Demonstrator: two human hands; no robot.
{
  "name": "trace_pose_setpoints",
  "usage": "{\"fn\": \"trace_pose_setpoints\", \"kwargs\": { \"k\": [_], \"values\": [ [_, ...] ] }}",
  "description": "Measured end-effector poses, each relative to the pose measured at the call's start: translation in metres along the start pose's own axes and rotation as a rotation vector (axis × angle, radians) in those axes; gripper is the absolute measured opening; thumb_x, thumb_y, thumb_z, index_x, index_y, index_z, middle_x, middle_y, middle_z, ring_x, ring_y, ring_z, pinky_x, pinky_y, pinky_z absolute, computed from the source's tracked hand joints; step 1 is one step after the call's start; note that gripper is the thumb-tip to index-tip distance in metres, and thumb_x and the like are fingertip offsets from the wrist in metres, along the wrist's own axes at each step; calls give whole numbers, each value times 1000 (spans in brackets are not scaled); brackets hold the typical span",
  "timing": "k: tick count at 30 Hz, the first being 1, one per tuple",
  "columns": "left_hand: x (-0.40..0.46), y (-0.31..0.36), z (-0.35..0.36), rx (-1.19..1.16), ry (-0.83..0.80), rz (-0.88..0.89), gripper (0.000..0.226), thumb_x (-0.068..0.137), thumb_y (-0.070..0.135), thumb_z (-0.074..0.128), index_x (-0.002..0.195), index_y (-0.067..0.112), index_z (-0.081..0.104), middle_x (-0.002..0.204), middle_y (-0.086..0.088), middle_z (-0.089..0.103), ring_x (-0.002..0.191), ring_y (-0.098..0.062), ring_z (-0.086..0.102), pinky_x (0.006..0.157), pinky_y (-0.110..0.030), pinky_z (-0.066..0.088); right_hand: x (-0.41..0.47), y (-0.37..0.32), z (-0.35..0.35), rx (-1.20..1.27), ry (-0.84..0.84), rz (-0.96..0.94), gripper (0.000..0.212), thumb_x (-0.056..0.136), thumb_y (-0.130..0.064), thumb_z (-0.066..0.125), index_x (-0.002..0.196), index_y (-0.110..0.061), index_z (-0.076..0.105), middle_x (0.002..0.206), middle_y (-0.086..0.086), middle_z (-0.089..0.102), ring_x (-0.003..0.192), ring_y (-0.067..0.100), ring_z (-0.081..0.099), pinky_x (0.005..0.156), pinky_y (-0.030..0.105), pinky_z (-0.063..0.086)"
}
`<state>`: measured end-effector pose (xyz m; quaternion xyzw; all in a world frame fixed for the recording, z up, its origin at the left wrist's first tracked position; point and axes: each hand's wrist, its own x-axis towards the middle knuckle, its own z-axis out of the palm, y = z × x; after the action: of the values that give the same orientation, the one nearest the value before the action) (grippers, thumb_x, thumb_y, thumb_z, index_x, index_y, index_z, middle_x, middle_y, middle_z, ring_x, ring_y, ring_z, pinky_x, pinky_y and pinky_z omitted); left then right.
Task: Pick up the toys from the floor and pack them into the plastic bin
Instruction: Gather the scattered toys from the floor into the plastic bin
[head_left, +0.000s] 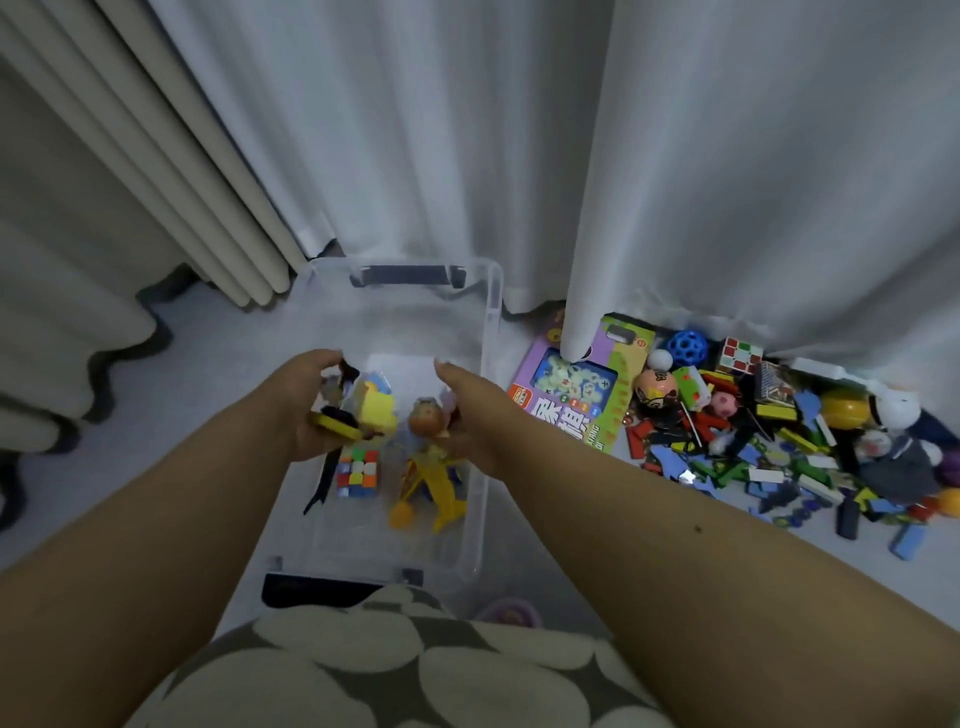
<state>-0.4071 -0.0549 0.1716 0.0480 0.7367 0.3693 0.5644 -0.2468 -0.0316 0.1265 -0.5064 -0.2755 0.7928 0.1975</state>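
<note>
From the head camera, both arms reach out over the clear bin (491, 332), which sits on the floor (218, 353) by the curtain (467, 156).

The left hand (306, 400) has its grip curled round a bunch of small toys: a yellow block (376, 410) and some dark bits. It holds them right above the bin, most likely so they fall in and not on the floor.

The right hand (462, 410) is over the bin too. Its fingers look closed on a little doll (426, 418), but the hand hides most of the grip, so I am not sure.

In the bin there is a color cube (357, 473) and a yellow toy (436, 493).

Many more toys lie in a pile (779, 441) on the floor, near the bin on the right. A game box (576, 395) and a blue ball (687, 349) are there. The pile is close, so each reach is short. Most of the job is not yet done.
</note>
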Motion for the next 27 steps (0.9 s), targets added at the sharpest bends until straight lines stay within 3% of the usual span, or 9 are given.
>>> {"fn": "trace_pose_setpoints", "kwargs": {
  "k": [3, 5, 8, 12, 15, 19, 22, 24, 27],
  "values": [
    [8, 4, 2, -16, 59, -11, 62, 89, 47, 56, 138, 13, 39, 139, -23, 35, 109, -45, 53, 82, -50, 50, -3, -2, -5, -43, -6, -6, 73, 89, -59, 47, 145, -15, 31, 142, 11, 40, 128, 28, 44, 110, 42, 35],
    [10, 7, 8, 23, 35, 9, 66, 87, 50, 55, 139, 13, 39, 139, -23, 35, 118, -42, 47, 90, -51, 48, -5, -3, -10, -118, 42, -53, 67, 94, -54, 42, 143, -9, 35, 146, 15, 39, 134, 33, 40, 112, 46, 33],
    [14, 10, 24, 102, 19, 68, 63, 87, 51, 54, 134, 10, 45, 124, -20, 44, 111, -35, 49, 97, -47, 46, -16, -8, -21, -99, 138, -153, 55, 97, -40, 43, 130, 4, 47, 133, 27, 50, 123, 41, 50, 105, 50, 41],
    [4, 10, 55, 137, -15, 219, 47, 93, 39, 54, 127, 9, 48, 113, -16, 49, 107, -28, 54, 81, -41, 51, -30, -9, -52, -69, 301, -211, 28, 97, -27, 47, 94, -3, 59, 88, 18, 61, 84, 27, 57, 98, 51, 47],
    [-15, 9, 77, 178, -91, 325, 29, 95, 30, 52, 118, 11, 50, 93, -10, 52, 91, -22, 58, 69, -34, 54, -38, 0, -72, -32, 386, -169, 32, 97, -26, 47, 110, 2, 57, 77, 9, 54, 68, 17, 54, 87, 37, 53],
    [-41, 16, 101, 286, -192, 377, 16, 96, 28, 51, 96, 12, 52, 84, -8, 52, 77, -19, 57, 74, -33, 54, -41, 14, -97, -69, 479, -179, 33, 93, -27, 50, 113, -3, 59, 93, 12, 57, 84, 22, 54, 87, 38, 50],
    [-56, 21, 127, 398, -225, 400, 21, 95, 30, 51, 107, 12, 50, 82, -8, 52, 74, -18, 57, 69, -31, 55, -43, 20, -123, -52, 530, -171, 17, 89, -31, 51, 80, -18, 56, 81, 2, 56, 82, 21, 53, 84, 38, 48],
    [-59, 19, 151, 483, -256, 407, 23, 95, 30, 51, 109, 12, 50, 83, -8, 54, 75, -18, 58, 70, -31, 54, -43, 22, -146, -39, 585, -156, 20, 88, -31, 52, 70, -23, 49, 75, -1, 53, 79, 20, 53, 85, 38, 48],
    [-57, 3, 200, 670, -309, 365, 20, 94, 30, 52, 101, 11, 51, 80, -9, 54, 71, -18, 58, 71, -32, 52, -44, 25, -192, -45, 688, -113, 24, 88, -36, 54, 78, -14, 53, 82, 7, 55, 86, 25, 54, 83, 41, 48]
  ]
}}
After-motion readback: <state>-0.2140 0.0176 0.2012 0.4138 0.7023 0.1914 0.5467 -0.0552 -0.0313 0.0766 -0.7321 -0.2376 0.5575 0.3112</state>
